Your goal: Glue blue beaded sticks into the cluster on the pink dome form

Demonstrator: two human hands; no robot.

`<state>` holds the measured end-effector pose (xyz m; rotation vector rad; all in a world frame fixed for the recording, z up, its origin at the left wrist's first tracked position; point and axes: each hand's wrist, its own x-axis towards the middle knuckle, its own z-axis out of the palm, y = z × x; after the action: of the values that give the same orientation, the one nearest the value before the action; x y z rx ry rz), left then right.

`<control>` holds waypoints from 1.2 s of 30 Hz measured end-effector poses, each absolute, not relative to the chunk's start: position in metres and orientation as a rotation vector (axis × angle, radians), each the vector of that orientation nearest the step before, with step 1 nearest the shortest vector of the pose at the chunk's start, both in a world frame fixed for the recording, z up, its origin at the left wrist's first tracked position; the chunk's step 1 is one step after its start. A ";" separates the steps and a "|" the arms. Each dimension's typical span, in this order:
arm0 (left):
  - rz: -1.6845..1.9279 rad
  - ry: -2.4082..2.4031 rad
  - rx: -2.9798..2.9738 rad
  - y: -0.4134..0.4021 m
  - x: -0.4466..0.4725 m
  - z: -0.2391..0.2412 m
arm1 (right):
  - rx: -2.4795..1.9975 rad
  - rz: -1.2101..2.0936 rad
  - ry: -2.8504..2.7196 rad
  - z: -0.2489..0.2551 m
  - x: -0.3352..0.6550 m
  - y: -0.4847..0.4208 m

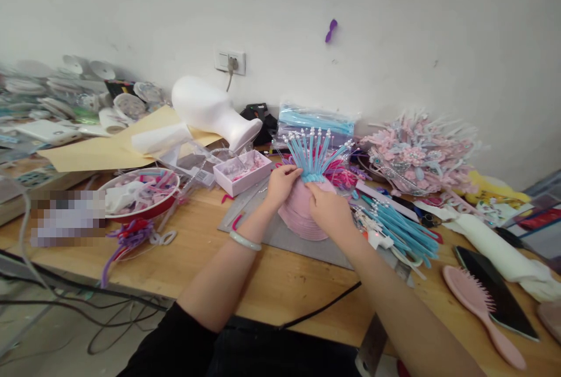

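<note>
My left hand (280, 183) and my right hand (329, 208) meet at the base of a blue fan-shaped ornament (314, 154) with pearl-tipped spokes. Both hands pinch it with closed fingers and hold it upright over a stack of pink round pieces (297, 220) on a grey mat (280, 235). A pale bangle (245, 241) circles my left wrist. More blue pearl-tipped spokes (403, 228) lie on the mat just right of my right hand.
A white foam head form (210, 109) lies at the back. A pink box (242, 171), a red bowl of trinkets (140, 193), a heap of pink flower ornaments (418, 152) and a pink hairbrush (480, 312) sit on the wooden table (272, 283). Cables hang off the front left.
</note>
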<state>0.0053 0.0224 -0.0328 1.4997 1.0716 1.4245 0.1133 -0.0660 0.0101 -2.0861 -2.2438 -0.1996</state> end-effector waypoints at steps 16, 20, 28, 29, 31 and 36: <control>1.407 1.075 1.537 0.025 0.005 -0.037 | -2.053 -0.250 -2.221 0.005 0.113 -0.066; 1.403 1.082 1.542 0.025 0.005 -0.037 | -2.057 -0.227 -2.211 0.006 0.112 -0.066; 1.386 1.134 1.571 0.023 0.005 -0.035 | -2.047 -0.112 -2.132 0.004 0.112 -0.065; 1.387 1.136 1.575 0.023 0.005 -0.035 | -2.044 -0.108 -2.126 0.004 0.112 -0.065; 1.390 1.136 1.583 0.023 0.005 -0.036 | -2.040 -0.106 -2.122 0.004 0.112 -0.065; 1.385 1.161 1.605 0.024 0.005 -0.037 | -2.044 -0.098 -2.131 0.003 0.112 -0.065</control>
<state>0.0051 0.0245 -0.0374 1.6049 1.1608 1.3854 0.1121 -0.0653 0.0031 -2.0440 -2.1311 -0.0977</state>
